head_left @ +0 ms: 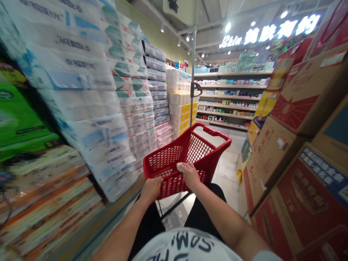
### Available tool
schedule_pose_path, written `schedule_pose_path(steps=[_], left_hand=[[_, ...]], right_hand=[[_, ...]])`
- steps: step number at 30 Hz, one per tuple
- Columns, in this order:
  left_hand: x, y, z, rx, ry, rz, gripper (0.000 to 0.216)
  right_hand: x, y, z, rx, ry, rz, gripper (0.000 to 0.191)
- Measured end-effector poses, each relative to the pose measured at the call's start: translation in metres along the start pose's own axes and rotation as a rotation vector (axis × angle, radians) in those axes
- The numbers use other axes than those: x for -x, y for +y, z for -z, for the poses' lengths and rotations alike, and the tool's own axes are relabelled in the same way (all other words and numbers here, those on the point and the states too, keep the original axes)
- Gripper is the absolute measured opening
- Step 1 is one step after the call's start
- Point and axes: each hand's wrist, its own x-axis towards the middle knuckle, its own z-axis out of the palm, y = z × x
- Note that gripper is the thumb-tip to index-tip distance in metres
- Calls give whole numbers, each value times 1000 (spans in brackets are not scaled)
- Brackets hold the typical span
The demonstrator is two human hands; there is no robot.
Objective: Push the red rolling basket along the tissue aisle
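Observation:
A red plastic shopping cart (214, 159) with lattice walls stands right in front of my body. My left hand (152, 189) is closed around its near rim, at the left. Over the same rim, further right, my right hand (191, 175) is closed on a small crumpled white wad (179, 166), which looks like tissue or paper. Whether the right hand also grips the rim is hard to tell. Through the lattice no goods show in the basket, though its near bottom is partly hidden.
Stacked toilet paper packs (92, 98) rise close on the left, with green packs (24, 116) nearer me. Cardboard boxes (282, 148) are piled on the right. A metal pole (193, 54) stands behind the cart. Store shelves (231, 87) cross the aisle's far end.

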Motion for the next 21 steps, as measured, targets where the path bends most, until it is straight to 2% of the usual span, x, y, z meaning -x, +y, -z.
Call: schedule_pose_path(steps=[5,9,12,16,21], left_hand=[[2,-7,-2,9,26,7,45],[5,-11,-3,3,33,2,45],[4,-15,-3,13,11,-13,46],[-1,-24,-3,44,10,-21,46],[-10,-30,-5,40,1,56,42]], right_hand=[[-1,-13,-9,-82,-42,108,49],[-1,-6,2,-87,-84,155,48],[5,1,2,-71,-40,165,49],[14,4,-14,-56,16,230,48],[18,5,-40,-42,-38,231,55]])
